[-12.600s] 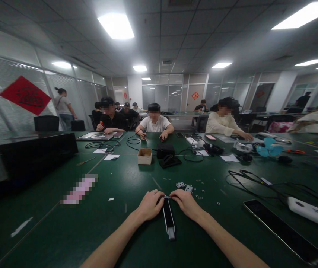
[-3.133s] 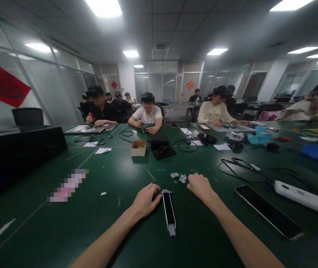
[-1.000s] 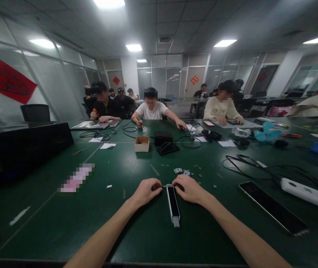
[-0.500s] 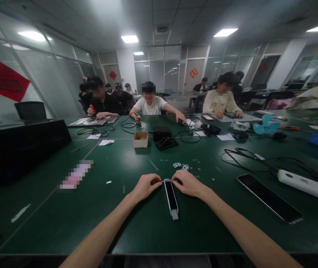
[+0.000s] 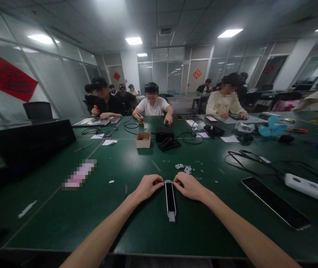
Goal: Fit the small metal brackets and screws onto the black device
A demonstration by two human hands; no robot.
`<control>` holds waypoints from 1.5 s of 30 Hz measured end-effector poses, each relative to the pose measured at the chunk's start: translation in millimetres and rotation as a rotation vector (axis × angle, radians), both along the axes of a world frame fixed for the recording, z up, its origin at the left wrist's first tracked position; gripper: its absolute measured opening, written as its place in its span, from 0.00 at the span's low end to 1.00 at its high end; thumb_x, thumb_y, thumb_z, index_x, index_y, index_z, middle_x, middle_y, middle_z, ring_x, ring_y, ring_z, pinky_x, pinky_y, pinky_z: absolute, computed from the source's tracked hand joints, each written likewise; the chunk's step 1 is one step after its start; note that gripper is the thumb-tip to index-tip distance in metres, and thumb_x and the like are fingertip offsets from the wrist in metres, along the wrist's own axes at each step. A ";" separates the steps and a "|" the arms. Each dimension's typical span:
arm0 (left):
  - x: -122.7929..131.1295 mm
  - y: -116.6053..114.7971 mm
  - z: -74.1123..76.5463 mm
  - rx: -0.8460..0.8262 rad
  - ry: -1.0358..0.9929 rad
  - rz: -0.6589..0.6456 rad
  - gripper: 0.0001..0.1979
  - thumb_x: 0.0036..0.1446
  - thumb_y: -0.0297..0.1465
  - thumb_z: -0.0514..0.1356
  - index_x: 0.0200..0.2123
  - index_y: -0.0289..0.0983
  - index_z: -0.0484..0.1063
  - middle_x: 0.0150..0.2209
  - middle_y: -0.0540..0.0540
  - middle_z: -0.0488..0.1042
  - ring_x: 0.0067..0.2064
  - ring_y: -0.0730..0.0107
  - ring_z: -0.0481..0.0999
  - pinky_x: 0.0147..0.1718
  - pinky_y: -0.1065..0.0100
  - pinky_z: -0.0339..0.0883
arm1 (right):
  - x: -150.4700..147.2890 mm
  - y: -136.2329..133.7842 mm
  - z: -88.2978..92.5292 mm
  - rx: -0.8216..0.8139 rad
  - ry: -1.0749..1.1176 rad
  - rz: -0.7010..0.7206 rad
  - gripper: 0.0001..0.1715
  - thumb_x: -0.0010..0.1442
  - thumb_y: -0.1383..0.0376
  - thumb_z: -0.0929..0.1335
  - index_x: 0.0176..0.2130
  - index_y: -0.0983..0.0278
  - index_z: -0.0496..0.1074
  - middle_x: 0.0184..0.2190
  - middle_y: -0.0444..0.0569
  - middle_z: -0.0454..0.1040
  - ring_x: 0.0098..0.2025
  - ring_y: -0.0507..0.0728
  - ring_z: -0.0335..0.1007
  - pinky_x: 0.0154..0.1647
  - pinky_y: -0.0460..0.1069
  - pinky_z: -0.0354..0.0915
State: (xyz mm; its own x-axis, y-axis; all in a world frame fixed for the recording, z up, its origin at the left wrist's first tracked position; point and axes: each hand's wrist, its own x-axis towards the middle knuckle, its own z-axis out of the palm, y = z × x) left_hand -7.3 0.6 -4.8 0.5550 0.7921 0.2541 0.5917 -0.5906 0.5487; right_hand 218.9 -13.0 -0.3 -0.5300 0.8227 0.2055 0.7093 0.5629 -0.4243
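Note:
A slim, long device with a black face, a white edge and a grey tab at its near end lies on the green table. My left hand has thumb and fingers pinched at its far left corner. At the far right corner my right hand pinches likewise. Both hands rest low over the tabletop, and my fingers partly hide that far end. Just beyond them lie small silvery metal plates and several tiny rings.
To the right are a phone, a white power strip and black cables. Farther back stand a small open box, a black box and a blue fan. A dark panel stands left. Co-workers sit opposite.
The device's near end has swung slightly left, so it lies straighter toward me. Both hands keep their pinch. Across the table, a co-worker's outstretched hand has drawn inward. My view has shifted slightly left.

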 end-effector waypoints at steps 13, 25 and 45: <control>1.1 0.1 -1.2 0.013 0.026 -0.008 0.08 0.59 0.34 0.58 0.38 0.38 0.74 0.35 0.50 0.75 0.34 0.71 0.72 0.34 0.72 0.64 | -1.0 -1.8 2.6 0.001 -0.006 0.007 0.10 0.62 0.63 0.62 0.35 0.65 0.70 0.32 0.48 0.69 0.33 0.53 0.64 0.35 0.49 0.63; 1.4 -0.8 0.3 0.023 0.067 -0.004 0.09 0.58 0.34 0.58 0.39 0.38 0.73 0.34 0.49 0.73 0.33 0.71 0.70 0.32 0.72 0.62 | 41.4 16.3 21.1 0.177 -0.093 -0.204 0.12 0.62 0.64 0.60 0.38 0.65 0.71 0.34 0.51 0.70 0.37 0.56 0.66 0.41 0.51 0.62; 1.8 -0.6 -2.5 0.016 0.064 0.015 0.11 0.56 0.33 0.58 0.43 0.38 0.70 0.35 0.50 0.71 0.31 0.72 0.69 0.32 0.71 0.63 | 82.7 23.0 21.7 -0.244 -0.197 -0.363 0.05 0.52 0.65 0.68 0.31 0.62 0.75 0.31 0.48 0.74 0.32 0.54 0.71 0.27 0.45 0.61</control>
State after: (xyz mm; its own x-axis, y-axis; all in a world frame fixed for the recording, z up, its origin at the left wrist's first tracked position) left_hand -5.5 -0.1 -7.2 0.5584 0.7966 0.2314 0.6345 -0.5898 0.4995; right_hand 301.6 10.1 21.4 -0.2090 0.9736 -0.0922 0.9218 0.1646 -0.3509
